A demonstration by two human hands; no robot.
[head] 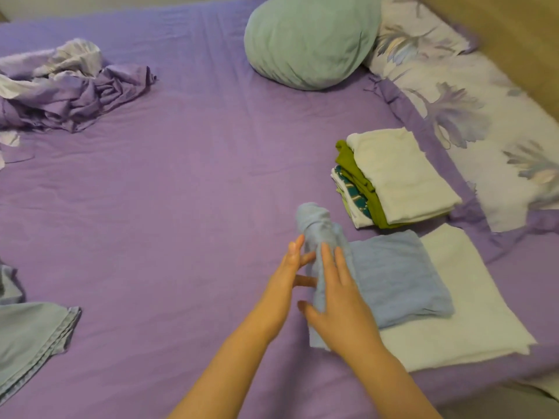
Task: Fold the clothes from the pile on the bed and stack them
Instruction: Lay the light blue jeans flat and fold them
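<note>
Folding step, blue cloth (pixel 320 237): held upright between both palms, left hand (pixel 287 267) and right hand (pixel 338 306) flat with fingers straight, just left of the folded blue piece (pixel 399 276). Next, likely: lay it on that stack

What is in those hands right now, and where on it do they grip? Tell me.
A rolled light-blue cloth, held between both hands at its lower half: left hand on its left side, right hand laid over its right.

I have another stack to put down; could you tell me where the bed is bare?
Free: the wide middle of the sheet, between the crumpled pile, pillow and hands. Crowded: the right side, with the folded stack, blue cloth and white cloth.
</note>
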